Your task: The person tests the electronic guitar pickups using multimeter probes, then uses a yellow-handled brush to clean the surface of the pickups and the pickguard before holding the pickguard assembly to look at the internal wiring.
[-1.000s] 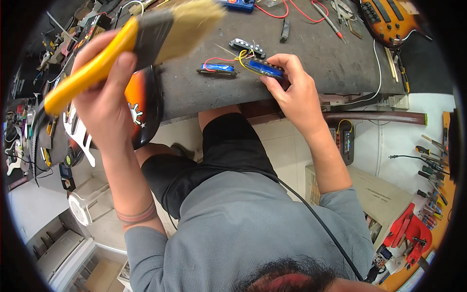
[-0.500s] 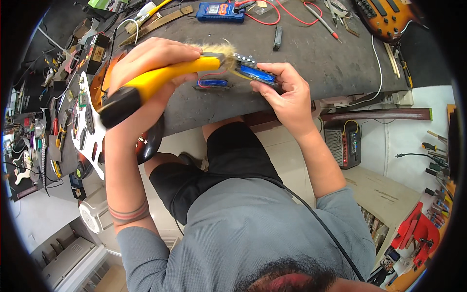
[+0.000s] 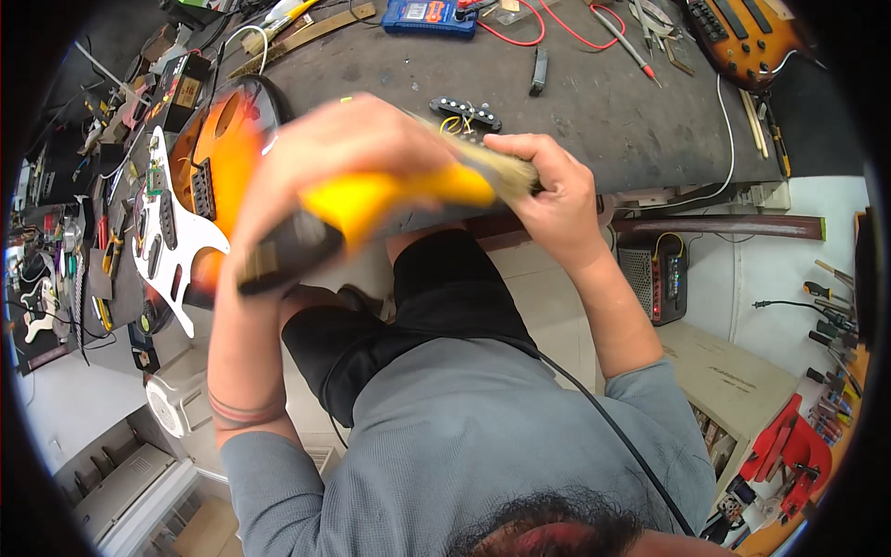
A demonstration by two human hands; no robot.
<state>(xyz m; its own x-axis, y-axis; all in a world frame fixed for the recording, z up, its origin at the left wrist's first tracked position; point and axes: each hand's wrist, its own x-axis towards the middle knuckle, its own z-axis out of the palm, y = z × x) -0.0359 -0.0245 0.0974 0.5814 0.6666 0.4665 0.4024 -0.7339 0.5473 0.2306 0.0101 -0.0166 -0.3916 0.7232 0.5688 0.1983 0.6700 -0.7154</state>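
Note:
My left hand [image 3: 357, 144] is wrapped round a brush [image 3: 343, 209] with a yellow handle and a dark butt end, blurred by motion. Its pale bristles press toward the fingers of my right hand [image 3: 561, 200]. Those fingers pinch a guitar pickup, blue on one face in the earlier frame, now almost wholly hidden behind the bristles. Just beyond the brush, a black guitar pickup [image 3: 466, 113] with a row of round pole pieces and a yellow wire lies on the dark workbench [image 3: 631, 125].
An orange guitar body [image 3: 218, 139] and a white pickguard [image 3: 176, 237] lie left. At the back are a blue meter [image 3: 429, 17], its red test lead [image 3: 624, 37] and a small black bar [image 3: 538, 71]. A sunburst guitar [image 3: 742, 42] sits at the far right.
My left hand has swept the brush right and toward me, across the pickup in my right hand. The blue-faced pickup on the bench is now hidden behind my left hand and the brush.

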